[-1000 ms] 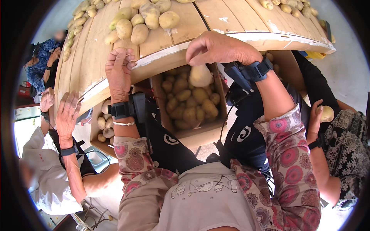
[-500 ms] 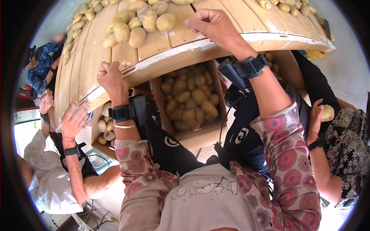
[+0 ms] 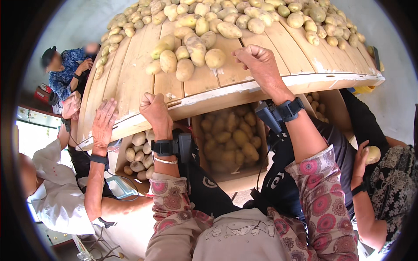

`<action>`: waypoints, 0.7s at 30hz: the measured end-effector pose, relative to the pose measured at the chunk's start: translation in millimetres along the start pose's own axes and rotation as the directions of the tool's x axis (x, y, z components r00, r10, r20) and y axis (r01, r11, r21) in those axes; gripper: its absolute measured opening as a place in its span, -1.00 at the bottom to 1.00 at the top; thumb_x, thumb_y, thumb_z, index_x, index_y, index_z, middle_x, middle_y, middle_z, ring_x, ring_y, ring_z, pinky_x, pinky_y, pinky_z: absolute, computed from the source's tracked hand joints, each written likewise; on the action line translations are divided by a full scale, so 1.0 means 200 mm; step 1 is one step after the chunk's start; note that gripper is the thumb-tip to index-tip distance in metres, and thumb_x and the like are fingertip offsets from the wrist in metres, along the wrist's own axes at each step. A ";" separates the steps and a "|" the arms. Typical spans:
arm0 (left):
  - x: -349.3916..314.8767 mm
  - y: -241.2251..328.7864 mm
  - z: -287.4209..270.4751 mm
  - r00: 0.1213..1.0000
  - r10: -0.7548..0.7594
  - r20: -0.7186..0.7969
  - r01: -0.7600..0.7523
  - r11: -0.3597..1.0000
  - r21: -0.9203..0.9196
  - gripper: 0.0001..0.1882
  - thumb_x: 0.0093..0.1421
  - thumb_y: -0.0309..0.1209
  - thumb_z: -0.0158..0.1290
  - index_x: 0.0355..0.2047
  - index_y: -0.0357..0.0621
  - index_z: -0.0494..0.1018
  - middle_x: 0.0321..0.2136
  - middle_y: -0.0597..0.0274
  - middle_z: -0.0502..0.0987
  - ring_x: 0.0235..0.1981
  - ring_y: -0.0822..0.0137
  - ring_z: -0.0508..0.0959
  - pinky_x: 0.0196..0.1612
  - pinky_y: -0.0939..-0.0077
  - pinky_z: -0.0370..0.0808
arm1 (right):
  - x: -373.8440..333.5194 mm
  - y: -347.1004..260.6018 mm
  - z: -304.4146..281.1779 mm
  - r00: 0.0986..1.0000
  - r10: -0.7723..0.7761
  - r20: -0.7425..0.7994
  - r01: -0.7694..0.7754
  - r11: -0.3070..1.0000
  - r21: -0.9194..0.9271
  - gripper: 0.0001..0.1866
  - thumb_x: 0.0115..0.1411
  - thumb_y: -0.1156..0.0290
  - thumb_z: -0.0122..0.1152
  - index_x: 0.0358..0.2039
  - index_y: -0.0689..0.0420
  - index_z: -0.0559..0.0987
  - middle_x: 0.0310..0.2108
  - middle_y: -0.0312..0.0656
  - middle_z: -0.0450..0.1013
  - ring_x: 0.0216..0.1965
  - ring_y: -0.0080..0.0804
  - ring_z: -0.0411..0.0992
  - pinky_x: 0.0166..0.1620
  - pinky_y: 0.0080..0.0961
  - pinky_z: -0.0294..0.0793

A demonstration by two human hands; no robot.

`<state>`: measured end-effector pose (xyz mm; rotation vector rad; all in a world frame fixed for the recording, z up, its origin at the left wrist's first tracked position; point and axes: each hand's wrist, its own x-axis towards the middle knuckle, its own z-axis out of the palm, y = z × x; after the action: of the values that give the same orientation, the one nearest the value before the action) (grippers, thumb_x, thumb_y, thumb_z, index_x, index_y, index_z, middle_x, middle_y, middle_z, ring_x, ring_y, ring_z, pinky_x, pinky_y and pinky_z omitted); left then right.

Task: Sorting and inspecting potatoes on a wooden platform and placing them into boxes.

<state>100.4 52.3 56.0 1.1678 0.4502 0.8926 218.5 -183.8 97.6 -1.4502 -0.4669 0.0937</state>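
My left hand is curled into a loose fist at the near edge of the slatted wooden table, with no potato showing in it. My right hand hovers over the table further right, its fingers bent in and the thumb pressed against them; nothing shows in it either. Between and beyond my hands lies a small group of potatoes, the closest one just left of my right fingertips. Below the table edge, between my legs, stands a cardboard box full of potatoes.
More potatoes are heaped across the far side. On my left, a co-worker's hand lies at the table edge beside another potato box. A person at right holds a potato. Another person sits at far left.
The view has tilted up, so the far heap of potatoes shows now. Both my hands stay closed near the table edge. The co-worker's blurred hand at left has come to rest on the edge.
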 end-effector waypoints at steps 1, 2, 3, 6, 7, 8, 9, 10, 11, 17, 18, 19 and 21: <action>-0.01 0.01 0.01 1.000 0.008 -0.001 -0.008 1.000 -0.004 -0.62 -0.08 -0.77 -0.12 -0.77 0.01 0.04 -0.81 0.49 0.11 -0.83 0.66 0.00 -0.80 0.69 -0.09 | 0.01 0.00 0.01 1.000 -0.008 0.004 0.008 1.000 0.000 -0.80 0.11 0.41 0.17 -0.61 0.19 0.52 -0.64 -0.47 0.36 -0.59 -0.75 0.22 -0.53 -0.66 0.20; -0.01 0.02 0.01 1.000 0.010 0.011 -0.010 1.000 0.009 -0.62 -0.08 -0.77 -0.12 -0.76 0.01 0.04 -0.81 0.49 0.11 -0.83 0.66 0.01 -0.79 0.70 -0.08 | 0.01 0.00 0.04 0.999 -0.040 -0.009 0.040 0.999 -0.002 -0.86 0.12 0.42 0.17 -0.49 0.22 0.52 -0.55 -0.42 0.41 -0.51 -0.72 0.29 -0.45 -0.66 0.28; -0.01 0.02 0.02 1.000 0.012 0.023 -0.012 1.000 0.022 -0.62 -0.07 -0.76 -0.12 -0.76 0.01 0.04 -0.80 0.49 0.11 -0.82 0.66 0.01 -0.79 0.70 -0.08 | 0.01 0.00 0.05 0.997 -0.071 -0.022 0.071 0.997 -0.005 -0.86 0.12 0.42 0.17 -0.38 0.25 0.52 -0.46 -0.36 0.46 -0.44 -0.69 0.36 -0.36 -0.65 0.36; -0.02 0.02 0.01 1.000 0.014 0.021 -0.015 0.999 0.037 -0.62 -0.06 -0.75 -0.11 -0.75 0.02 0.05 -0.79 0.50 0.12 -0.82 0.67 0.02 -0.78 0.71 -0.06 | 0.03 0.01 0.08 1.000 -0.019 0.002 0.019 0.993 -0.120 -0.69 0.18 0.29 0.08 -0.23 0.31 0.47 -0.26 -0.14 0.47 -0.17 -0.49 0.38 -0.11 -0.53 0.35; -0.02 0.03 0.01 1.000 0.007 0.022 -0.008 0.999 0.045 -0.62 -0.06 -0.75 -0.10 -0.75 0.02 0.06 -0.79 0.50 0.13 -0.81 0.67 0.03 -0.77 0.71 -0.04 | 0.03 0.01 0.11 1.000 0.005 -0.019 -0.008 0.984 -0.176 -0.63 0.21 0.22 0.02 -0.23 0.33 0.46 -0.24 -0.09 0.46 -0.13 -0.43 0.37 -0.08 -0.49 0.32; -0.02 0.02 0.01 1.000 0.013 0.021 -0.014 0.999 0.045 -0.62 -0.06 -0.75 -0.10 -0.75 0.02 0.06 -0.79 0.50 0.13 -0.81 0.67 0.03 -0.77 0.71 -0.04 | 0.04 0.01 0.12 1.000 0.000 -0.016 -0.003 0.985 -0.174 -0.63 0.21 0.22 0.02 -0.23 0.33 0.46 -0.24 -0.09 0.46 -0.13 -0.43 0.37 -0.08 -0.49 0.32; -0.03 0.01 0.00 0.999 0.040 0.018 -0.041 0.998 0.057 -0.62 -0.06 -0.75 -0.09 -0.75 0.02 0.06 -0.79 0.50 0.14 -0.81 0.67 0.04 -0.77 0.71 -0.03 | 0.04 0.01 0.14 1.000 -0.024 0.007 0.024 0.988 -0.152 -0.58 0.24 0.16 -0.07 -0.25 0.35 0.44 -0.24 -0.02 0.44 -0.13 -0.33 0.35 -0.06 -0.44 0.29; -0.03 -0.01 0.03 0.998 0.065 0.020 -0.066 0.996 0.062 -0.62 -0.06 -0.74 -0.08 -0.75 0.02 0.07 -0.79 0.50 0.14 -0.81 0.67 0.06 -0.77 0.71 -0.02 | 0.06 0.02 0.14 0.998 -0.051 0.024 0.054 0.989 -0.136 -0.52 0.26 0.10 -0.16 -0.27 0.37 0.41 -0.24 0.05 0.42 -0.12 -0.22 0.33 -0.04 -0.38 0.26; -0.04 -0.02 0.04 0.997 0.069 0.023 -0.070 0.996 0.056 -0.62 -0.06 -0.74 -0.08 -0.75 0.02 0.07 -0.79 0.50 0.14 -0.81 0.67 0.06 -0.77 0.71 -0.02 | 0.07 0.06 0.14 0.998 -0.058 0.023 0.061 0.988 -0.139 -0.52 0.26 0.10 -0.16 -0.27 0.37 0.41 -0.24 0.05 0.42 -0.12 -0.22 0.33 -0.04 -0.38 0.26; -0.07 -0.04 0.06 0.996 0.042 0.082 -0.044 0.999 0.020 -0.63 -0.07 -0.74 -0.05 -0.73 0.02 0.09 -0.77 0.51 0.17 -0.78 0.68 0.08 -0.75 0.73 0.00 | 0.14 0.16 0.22 0.998 -0.064 0.016 0.066 0.974 -0.216 -0.44 0.30 0.04 -0.32 -0.30 0.38 0.39 -0.28 0.17 0.37 -0.18 0.00 0.29 -0.05 -0.28 0.23; -0.05 -0.05 0.06 0.994 0.053 0.099 -0.052 0.999 -0.013 -0.63 -0.07 -0.74 -0.05 -0.72 0.02 0.09 -0.77 0.51 0.18 -0.78 0.68 0.08 -0.74 0.74 0.00 | 0.13 0.19 0.23 0.998 -0.064 -0.028 0.056 0.975 -0.213 -0.41 0.30 0.00 -0.32 -0.26 0.37 0.42 -0.26 0.13 0.40 -0.15 -0.04 0.31 -0.02 -0.32 0.23; -0.05 -0.05 0.06 0.994 0.056 0.095 -0.056 0.998 -0.007 -0.63 -0.07 -0.74 -0.05 -0.72 0.02 0.09 -0.77 0.51 0.18 -0.78 0.68 0.08 -0.74 0.74 0.00 | 0.14 0.19 0.23 0.998 -0.063 -0.023 0.057 0.977 -0.206 -0.41 0.30 0.00 -0.32 -0.26 0.37 0.42 -0.26 0.13 0.40 -0.15 -0.04 0.31 -0.02 -0.32 0.23; -0.04 -0.05 0.06 0.995 0.023 0.097 -0.024 1.000 0.015 -0.63 -0.07 -0.74 -0.04 -0.72 0.02 0.10 -0.76 0.51 0.18 -0.77 0.69 0.09 -0.73 0.75 0.01 | 0.15 0.19 0.22 0.994 0.063 0.094 -0.044 0.979 -0.201 -0.37 0.32 0.00 -0.32 0.09 0.35 0.31 0.11 0.02 0.27 0.16 -0.25 0.19 0.18 -0.47 0.13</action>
<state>108.4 38.4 49.6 1.2279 0.3656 0.8497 236.8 -127.5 70.7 -1.6599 -0.5305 0.1672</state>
